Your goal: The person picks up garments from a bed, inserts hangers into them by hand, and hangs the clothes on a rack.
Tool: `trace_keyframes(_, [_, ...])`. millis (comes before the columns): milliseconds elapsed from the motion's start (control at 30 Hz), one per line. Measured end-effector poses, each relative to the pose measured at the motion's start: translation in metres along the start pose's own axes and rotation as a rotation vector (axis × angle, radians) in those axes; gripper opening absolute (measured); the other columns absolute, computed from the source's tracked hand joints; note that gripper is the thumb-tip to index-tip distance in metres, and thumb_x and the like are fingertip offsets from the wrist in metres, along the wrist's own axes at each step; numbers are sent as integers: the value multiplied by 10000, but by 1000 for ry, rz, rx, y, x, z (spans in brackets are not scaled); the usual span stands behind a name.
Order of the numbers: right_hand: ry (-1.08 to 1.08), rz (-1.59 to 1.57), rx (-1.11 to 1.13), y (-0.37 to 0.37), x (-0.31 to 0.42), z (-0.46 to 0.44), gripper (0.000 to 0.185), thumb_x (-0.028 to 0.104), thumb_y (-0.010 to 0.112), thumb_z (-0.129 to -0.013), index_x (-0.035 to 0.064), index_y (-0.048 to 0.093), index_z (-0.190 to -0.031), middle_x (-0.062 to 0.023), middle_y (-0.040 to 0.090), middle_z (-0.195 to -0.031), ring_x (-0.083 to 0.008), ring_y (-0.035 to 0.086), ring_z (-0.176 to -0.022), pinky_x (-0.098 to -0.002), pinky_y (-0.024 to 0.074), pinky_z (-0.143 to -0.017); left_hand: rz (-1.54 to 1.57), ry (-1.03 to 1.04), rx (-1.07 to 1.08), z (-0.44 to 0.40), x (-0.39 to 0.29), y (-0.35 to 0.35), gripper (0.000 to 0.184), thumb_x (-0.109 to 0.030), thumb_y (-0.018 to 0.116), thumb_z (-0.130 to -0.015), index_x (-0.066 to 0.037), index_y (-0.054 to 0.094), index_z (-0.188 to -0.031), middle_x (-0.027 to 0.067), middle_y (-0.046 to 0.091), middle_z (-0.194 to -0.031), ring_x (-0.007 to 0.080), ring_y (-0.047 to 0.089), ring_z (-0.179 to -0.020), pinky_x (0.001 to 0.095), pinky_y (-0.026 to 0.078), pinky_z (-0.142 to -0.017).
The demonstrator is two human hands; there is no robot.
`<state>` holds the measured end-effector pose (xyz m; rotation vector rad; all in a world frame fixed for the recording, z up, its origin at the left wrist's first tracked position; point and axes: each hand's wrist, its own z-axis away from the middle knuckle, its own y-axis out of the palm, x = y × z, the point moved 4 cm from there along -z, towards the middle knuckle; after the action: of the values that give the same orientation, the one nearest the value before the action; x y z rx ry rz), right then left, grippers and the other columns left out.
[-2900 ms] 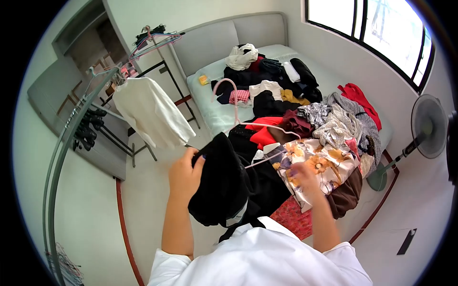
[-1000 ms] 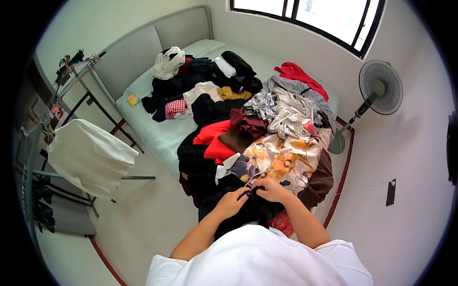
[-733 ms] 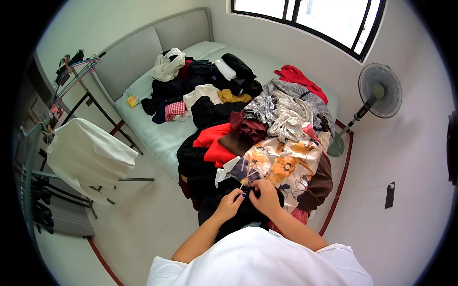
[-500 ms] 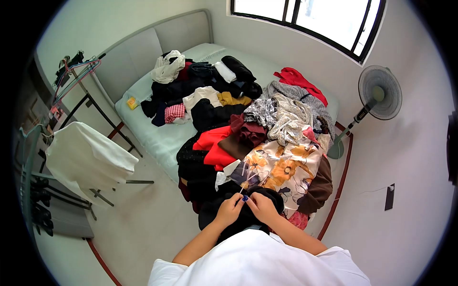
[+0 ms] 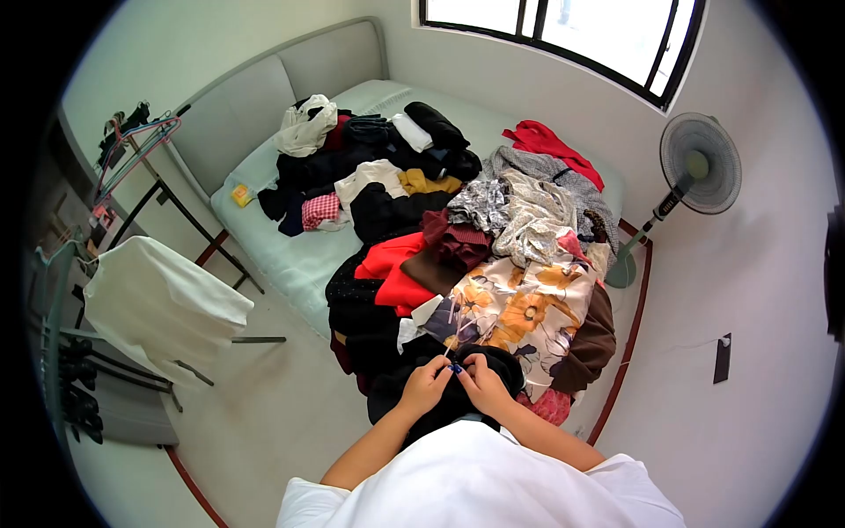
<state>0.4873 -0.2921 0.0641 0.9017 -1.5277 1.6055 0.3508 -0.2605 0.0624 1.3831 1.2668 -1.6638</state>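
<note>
My left hand (image 5: 426, 387) and my right hand (image 5: 483, 385) meet low in front of my body, fingers closed in a pinch. A thin pale cord or strip (image 5: 452, 341) rises from the fingertips of my left hand. Small dark blue spots show where the fingertips meet; whether they are nails or a small object I cannot tell. What my right fingers pinch is hidden. Beneath both hands lies a bunched black garment (image 5: 392, 392). A floral satin garment (image 5: 526, 313) spreads just beyond them.
A bed (image 5: 290, 264) bears a large heap of clothes, with red garments (image 5: 392, 268) among them. A standing fan (image 5: 700, 165) is at the right by the wall. To the left, a white garment (image 5: 167, 304) hangs near a rack with hangers (image 5: 145, 141).
The view has shifted slightly. Both hands stay together over the black garment, with the fingers moved only a little around the pale cord.
</note>
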Motion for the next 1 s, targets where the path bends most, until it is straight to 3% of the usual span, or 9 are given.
trace_keyframes(67, [-25, 39, 27, 4, -5, -1, 200, 189, 476, -896, 2, 433, -954, -134, 546, -672, -252, 554, -604, -320, 419, -558, -13, -8, -8, 0, -1, 0, 156, -161, 491, -851, -18, 543, -888, 85, 535, -658, 136, 505, -579, 266, 396, -552])
trace_keyframes(133, [-51, 76, 52, 5, -6, -3, 197, 188, 472, -898, -1, 440, -942, -132, 546, -673, -248, 550, -601, -315, 418, -557, -65, -16, -4, 0, -1, -1, 207, -228, 497, -840, -37, 551, -897, 171, 582, -722, 340, 584, -671, 368, 435, -577])
trace_keyframes(333, [1, -128, 101, 15, -16, -2, 218, 222, 495, -893, 11, 450, -924, -131, 559, -671, -258, 568, -614, -337, 434, -558, -133, -22, -16, 1, -5, -4, 205, -228, 496, -829, -40, 554, -888, 187, 586, -746, 366, 577, -704, 396, 440, -592])
trace_keyframes(400, [164, -364, 132, 18, -23, -4, 180, 216, 453, -925, 37, 460, -915, -19, 517, -664, -91, 487, -588, -235, 402, -540, -124, -4, -14, 3, -3, -3, 199, -214, 494, -830, -32, 551, -889, 170, 578, -721, 325, 578, -665, 362, 432, -578])
trace_keyframes(433, [164, -364, 132, 17, -23, -6, 180, 216, 453, -925, 37, 460, -915, -19, 517, -664, -91, 487, -588, -235, 402, -540, -116, 15, -11, 3, -3, -2, 194, -200, 492, -832, -24, 548, -890, 154, 570, -696, 284, 579, -626, 327, 424, -564])
trace_keyframes(500, [258, -519, 222, 19, -27, -5, 210, 250, 437, -933, 53, 473, -869, 10, 491, -653, -61, 436, -566, -205, 366, -515, -128, 9, -6, 3, -5, -2, 192, -199, 491, -832, -25, 548, -888, 155, 570, -693, 290, 578, -624, 329, 424, -563])
trace_keyframes(667, [277, -599, 335, 18, -23, -4, 220, 256, 408, -940, 74, 488, -845, 20, 489, -659, -56, 435, -571, -186, 360, -527, -158, 49, -22, 2, -4, 0, 186, -197, 488, -832, -31, 551, -884, 154, 568, -676, 301, 575, -612, 339, 423, -553])
trace_keyframes(733, [302, -625, 366, 18, -18, -5, 226, 258, 399, -943, 81, 492, -839, 24, 487, -662, -55, 439, -582, -183, 362, -533, -160, -18, -19, 1, -7, -2, 207, -250, 494, -833, -52, 551, -858, 182, 583, -716, 366, 574, -684, 410, 434, -569])
trace_keyframes(1000, [213, -609, 344, 16, -15, -4, 169, 174, 412, -924, 65, 476, -812, 20, 475, -661, -62, 442, -595, -196, 365, -538, -250, 18, -7, -3, -9, -3, 227, -277, 490, -865, -61, 545, -818, 181, 584, -706, 368, 571, -678, 429, 425, -552])
